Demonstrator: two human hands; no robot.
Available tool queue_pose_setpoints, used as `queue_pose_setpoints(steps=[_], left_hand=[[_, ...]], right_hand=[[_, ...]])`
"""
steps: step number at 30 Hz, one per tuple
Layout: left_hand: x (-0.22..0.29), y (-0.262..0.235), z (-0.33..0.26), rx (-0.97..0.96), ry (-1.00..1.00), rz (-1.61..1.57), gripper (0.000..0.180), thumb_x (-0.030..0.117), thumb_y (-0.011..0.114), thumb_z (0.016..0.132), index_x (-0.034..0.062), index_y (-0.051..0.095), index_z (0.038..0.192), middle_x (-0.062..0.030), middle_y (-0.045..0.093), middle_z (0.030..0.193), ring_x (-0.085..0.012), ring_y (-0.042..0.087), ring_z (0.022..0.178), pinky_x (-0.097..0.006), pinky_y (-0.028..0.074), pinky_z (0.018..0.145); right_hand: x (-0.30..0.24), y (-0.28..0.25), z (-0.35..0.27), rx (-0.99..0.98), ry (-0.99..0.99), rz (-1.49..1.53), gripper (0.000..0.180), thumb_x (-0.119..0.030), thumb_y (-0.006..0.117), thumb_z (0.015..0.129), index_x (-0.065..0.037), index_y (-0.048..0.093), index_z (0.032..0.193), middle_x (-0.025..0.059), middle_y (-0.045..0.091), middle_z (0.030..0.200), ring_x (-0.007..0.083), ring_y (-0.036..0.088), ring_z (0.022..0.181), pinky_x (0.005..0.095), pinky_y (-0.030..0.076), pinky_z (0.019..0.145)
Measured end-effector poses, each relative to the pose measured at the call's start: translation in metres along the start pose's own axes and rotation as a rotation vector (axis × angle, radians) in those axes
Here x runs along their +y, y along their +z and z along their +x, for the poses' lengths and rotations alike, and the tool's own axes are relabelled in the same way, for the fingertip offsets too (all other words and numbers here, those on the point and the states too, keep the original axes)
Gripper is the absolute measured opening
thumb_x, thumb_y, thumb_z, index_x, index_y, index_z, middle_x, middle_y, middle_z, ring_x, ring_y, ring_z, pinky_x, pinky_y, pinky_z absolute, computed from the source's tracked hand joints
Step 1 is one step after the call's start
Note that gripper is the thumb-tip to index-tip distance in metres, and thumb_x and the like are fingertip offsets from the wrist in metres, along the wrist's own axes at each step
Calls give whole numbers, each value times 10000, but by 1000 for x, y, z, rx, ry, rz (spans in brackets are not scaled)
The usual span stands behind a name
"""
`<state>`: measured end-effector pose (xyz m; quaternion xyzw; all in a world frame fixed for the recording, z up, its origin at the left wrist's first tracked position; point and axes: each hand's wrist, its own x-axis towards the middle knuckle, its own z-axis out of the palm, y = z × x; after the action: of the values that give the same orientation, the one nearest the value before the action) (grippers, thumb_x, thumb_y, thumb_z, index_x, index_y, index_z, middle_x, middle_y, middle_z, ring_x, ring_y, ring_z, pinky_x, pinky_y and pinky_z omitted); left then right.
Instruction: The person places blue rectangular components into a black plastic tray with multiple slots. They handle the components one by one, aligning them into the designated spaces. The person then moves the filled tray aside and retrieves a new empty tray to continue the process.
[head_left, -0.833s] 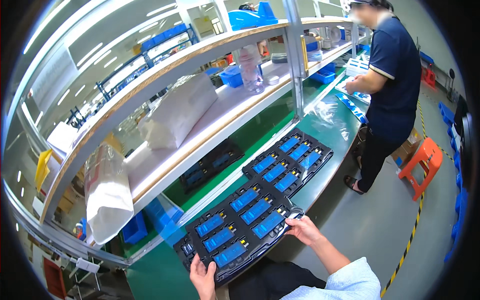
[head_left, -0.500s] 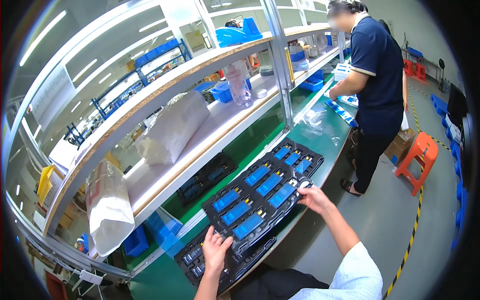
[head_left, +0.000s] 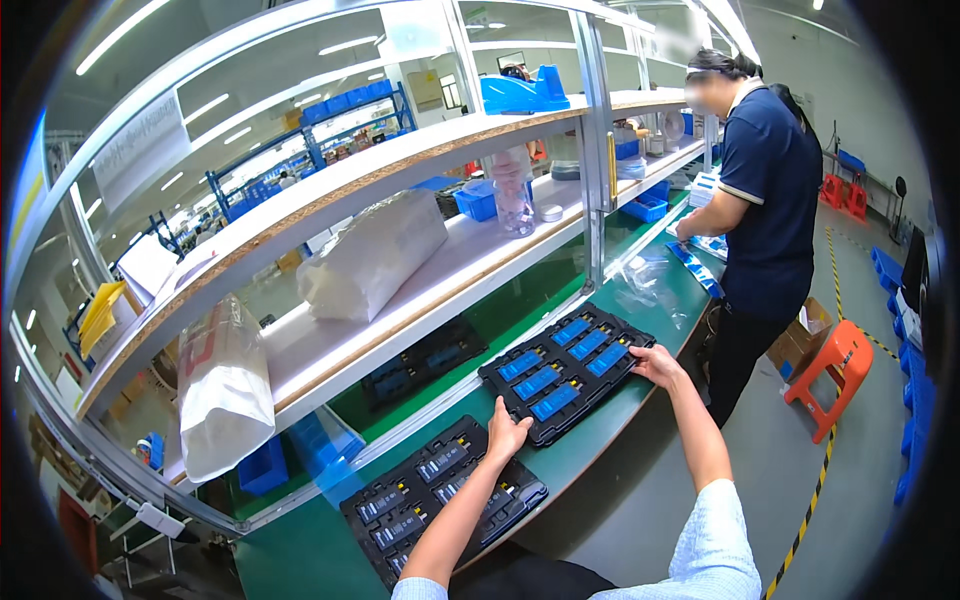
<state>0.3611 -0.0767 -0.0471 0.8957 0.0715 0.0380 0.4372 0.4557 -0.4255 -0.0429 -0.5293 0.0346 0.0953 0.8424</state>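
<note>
A black plastic tray lies on the green bench, with several flat blue battery-like packs in its pockets. My left hand is at its near left corner, thumb up along the edge and the other fingers partly hidden. At the tray's right edge, my right hand grips the rim with fingers closed on it. Nearer to me, under my left forearm, sits another black tray holding several dark, labelled packs; my arm hides part of it.
A two-level shelf runs along the bench's far side, bearing white wrapped bundles, a clear jar and a blue tape dispenser. Clear plastic bags lie beyond the tray. A co-worker stands at right, near an orange stool.
The tray of blue packs has moved away from me, off the nearer tray and over where another blue-pack tray lay. Both hands went with it, uncovering the dark packs.
</note>
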Motion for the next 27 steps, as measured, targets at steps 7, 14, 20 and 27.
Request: queue_pose_setpoints(steps=[7,14,20,27], left_hand=[[-2,4,3,-37,-54,-353,917,151,793,725,-87,232,1411,-99,595,805,-183,624,725,-312,528,657],[0,-16,31,-145,-209,-638,936,55,795,730,-117,187,1420,-138,608,946,-202,639,773,-296,558,608],[8,-23,33,-182,-236,-687,907,78,776,766,-143,159,1394,-139,647,920,-186,656,761,-294,554,655],[11,-29,34,-193,-259,-709,939,68,804,733,-129,183,1409,-232,575,1123,-219,659,796,-287,581,645]], right_hand=[[4,-3,6,155,-101,-212,294,-193,690,848,32,592,1010,83,644,911,176,648,745,344,569,664],[-9,-16,33,68,12,49,244,-228,622,912,-10,588,1017,77,643,890,192,627,758,366,550,732],[-33,-13,43,220,27,-78,376,-263,576,938,52,522,1136,190,603,1109,291,639,948,382,566,770],[-39,-10,43,360,49,-390,330,-321,605,909,8,630,923,91,638,789,174,650,652,280,524,543]])
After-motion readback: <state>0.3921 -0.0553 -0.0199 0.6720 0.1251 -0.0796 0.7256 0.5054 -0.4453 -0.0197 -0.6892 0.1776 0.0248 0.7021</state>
